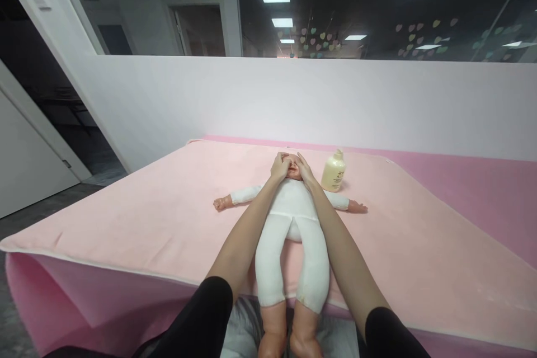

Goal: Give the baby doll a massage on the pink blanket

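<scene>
A baby doll (293,199) with a white cloth body lies on its back, arms spread and legs toward me. My left hand (280,167) cups the left side of its head, the thumb side on the face near the eye. On the other side, my right hand (305,169) curves around the head in the same way. Between my hands the doll's nose and mouth show, while the sides of the head are covered. A pale yellow pump bottle (334,172) stands upright just right of my right hand, close to the doll's arm.
Under the doll lies a pale pink mat (159,207) with a light edge, over a darker pink cover (474,190). Behind it rises a white wall (293,100) with a dark window (361,5) above. A door (29,151) is at the far left.
</scene>
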A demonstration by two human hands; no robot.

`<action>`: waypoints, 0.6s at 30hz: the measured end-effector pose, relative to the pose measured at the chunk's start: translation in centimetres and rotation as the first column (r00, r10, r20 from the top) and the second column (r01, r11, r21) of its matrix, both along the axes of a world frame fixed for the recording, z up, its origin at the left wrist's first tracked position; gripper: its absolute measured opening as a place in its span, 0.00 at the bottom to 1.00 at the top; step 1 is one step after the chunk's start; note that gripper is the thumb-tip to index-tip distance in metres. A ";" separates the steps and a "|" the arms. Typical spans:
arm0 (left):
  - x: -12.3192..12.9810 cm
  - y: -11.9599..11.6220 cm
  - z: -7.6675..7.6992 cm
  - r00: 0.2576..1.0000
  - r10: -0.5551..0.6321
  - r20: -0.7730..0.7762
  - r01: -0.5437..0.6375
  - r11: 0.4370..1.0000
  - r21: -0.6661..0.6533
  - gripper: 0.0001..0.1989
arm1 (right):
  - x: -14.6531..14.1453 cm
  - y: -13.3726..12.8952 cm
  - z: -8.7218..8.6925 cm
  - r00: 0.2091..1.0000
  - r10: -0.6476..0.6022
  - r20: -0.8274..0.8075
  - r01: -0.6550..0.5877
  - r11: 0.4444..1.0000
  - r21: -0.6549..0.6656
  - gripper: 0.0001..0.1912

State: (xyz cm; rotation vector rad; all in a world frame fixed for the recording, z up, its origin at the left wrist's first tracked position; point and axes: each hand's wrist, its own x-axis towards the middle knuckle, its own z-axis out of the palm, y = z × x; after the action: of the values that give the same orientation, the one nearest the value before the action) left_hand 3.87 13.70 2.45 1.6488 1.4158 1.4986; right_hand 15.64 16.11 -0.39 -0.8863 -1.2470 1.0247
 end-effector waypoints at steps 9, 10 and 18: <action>-0.2 2.0 -0.5 0.957 -0.163 0.242 0.157 0.987 0.042 0.20 | 0.0 -0.5 0.5 0.997 -0.016 -0.072 0.014 1.000 -0.027 0.23; -0.1 1.9 -0.6 0.956 -0.151 0.250 0.144 0.988 0.048 0.20 | 0.0 -0.4 0.6 0.997 -0.024 -0.078 0.021 0.999 -0.039 0.22; 0.0 1.0 -0.8 0.956 -0.054 0.288 0.049 0.999 0.022 0.17 | -0.1 -0.7 0.9 0.996 -0.066 -0.057 0.063 0.997 -0.053 0.18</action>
State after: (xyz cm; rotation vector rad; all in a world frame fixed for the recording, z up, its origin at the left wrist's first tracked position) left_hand 3.85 14.71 1.67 1.3953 1.1966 1.6453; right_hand 15.53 15.38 0.50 -0.9234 -1.1403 1.0278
